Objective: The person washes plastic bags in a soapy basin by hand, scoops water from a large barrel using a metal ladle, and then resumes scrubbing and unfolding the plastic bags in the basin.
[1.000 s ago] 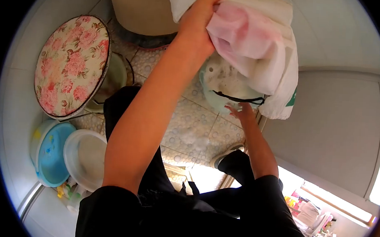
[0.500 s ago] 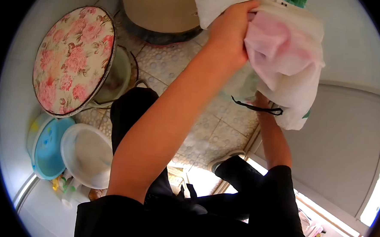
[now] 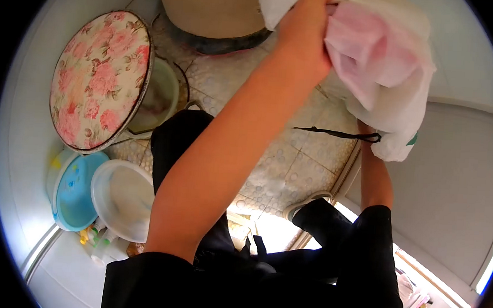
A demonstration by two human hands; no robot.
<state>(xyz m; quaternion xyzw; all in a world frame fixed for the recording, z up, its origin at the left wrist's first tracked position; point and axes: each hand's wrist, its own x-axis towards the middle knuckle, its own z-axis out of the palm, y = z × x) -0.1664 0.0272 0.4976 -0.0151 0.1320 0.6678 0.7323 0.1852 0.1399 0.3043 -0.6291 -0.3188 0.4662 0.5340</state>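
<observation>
"Bag (image 3: 408, 101) first. Where do you have it?"

"Top right of my view, white with a pink part, raised over the tiled floor (image 3: 313, 157). Left hand (image 3: 305, 37) has its fingers clenched on it, arm reaching up across my feed."

"Right hand?"

"Hidden behind the bag's lower end. I see the forearm (image 3: 378, 180) only; can't tell whether those fingers are released or gripping."

"And the black strap?"

"Strap (image 3: 337, 133) runs sideways at the bag's lower end, its loop crossing in front of the right wrist."

"Farther out?"

"Far edge of the floor: big beige container (image 3: 212, 13), dark base. Left edge: round floral board (image 3: 99, 82), tilted, partly covering a pale green bucket (image 3: 163, 91). Nearer along that edge, blue basin (image 3: 80, 190) and whitish basin (image 3: 124, 203) side by side, small bottles (image 3: 103, 244) just beside them."

"Right edge?"

"Grey panel (image 3: 446, 181). One shoe (image 3: 311, 203) rests on the tiles, near that edge."
</observation>
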